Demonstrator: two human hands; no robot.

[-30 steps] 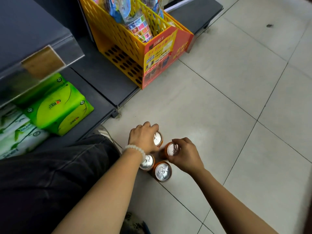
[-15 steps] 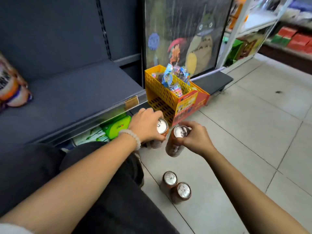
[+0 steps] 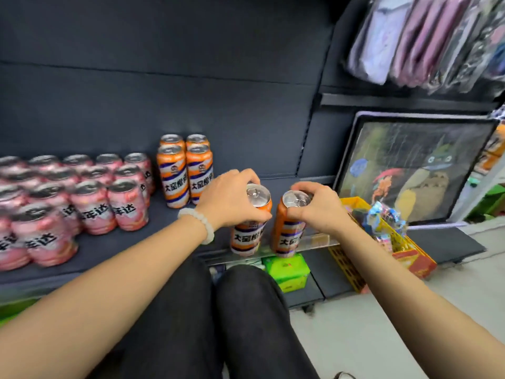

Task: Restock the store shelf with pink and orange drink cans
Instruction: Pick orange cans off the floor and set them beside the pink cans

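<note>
At the bottom of the frame are two knees in black trousers. Just above them, in the middle, the left hand curls its fingers round the top of an orange can; a white bead bracelet sits on that wrist. Right beside it, the right hand pinches the rim of a second orange can with curled fingers. Both cans show big dark Chinese letters, partly hidden by the hands. They hang at the front edge of the dark shelf. Under the shelf edge sits a green pack, its writing too small to read. On the right a yellow basket is partly hidden by the right arm. Farther back, four orange cans stand together on the shelf. To the left, many pink cans stand in rows, blurry and cut off at the frame's left edge.
</note>
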